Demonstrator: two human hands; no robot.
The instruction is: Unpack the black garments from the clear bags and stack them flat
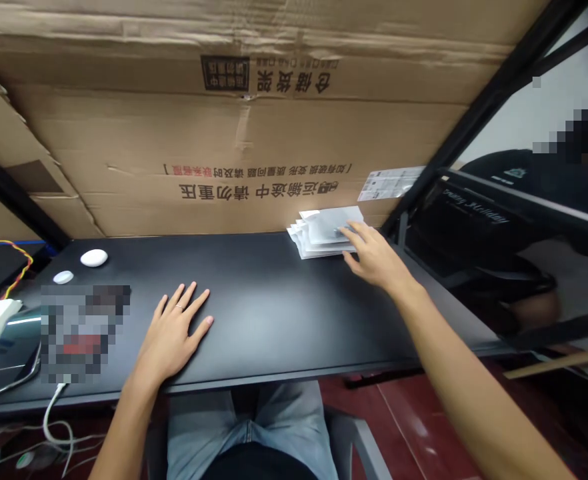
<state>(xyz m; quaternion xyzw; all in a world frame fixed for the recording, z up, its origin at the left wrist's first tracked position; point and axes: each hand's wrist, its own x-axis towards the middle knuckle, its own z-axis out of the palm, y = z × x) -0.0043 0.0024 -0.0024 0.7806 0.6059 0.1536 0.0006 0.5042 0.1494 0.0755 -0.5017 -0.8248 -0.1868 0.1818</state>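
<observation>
Head view looks down on a black tabletop (274, 307) with a wall of brown cardboard boxes (254, 127) standing along its far edge, printed with upside-down characters. The right hand (374, 257) reaches out to the far right of the tabletop, its fingers (350, 232) spread loose and resting on top of a small fanned stack of clear plastic packets (324, 230); nothing is pinched or gripped, the fingertips just touch the uppermost packet. The stack lies flat on the tabletop, close to the cardboard and near a black metal frame post (474, 120). The left hand (174, 330) lies palm down and flat on the near middle of the tabletop, fingers extended and slightly apart, holding nothing, well apart from the packets. At the far left sit two small white round objects (94, 257), one larger than the other. A white cable (54, 407) hangs off the near left edge. Another person in a dark shirt (514, 173) sits beyond the frame on the right
</observation>
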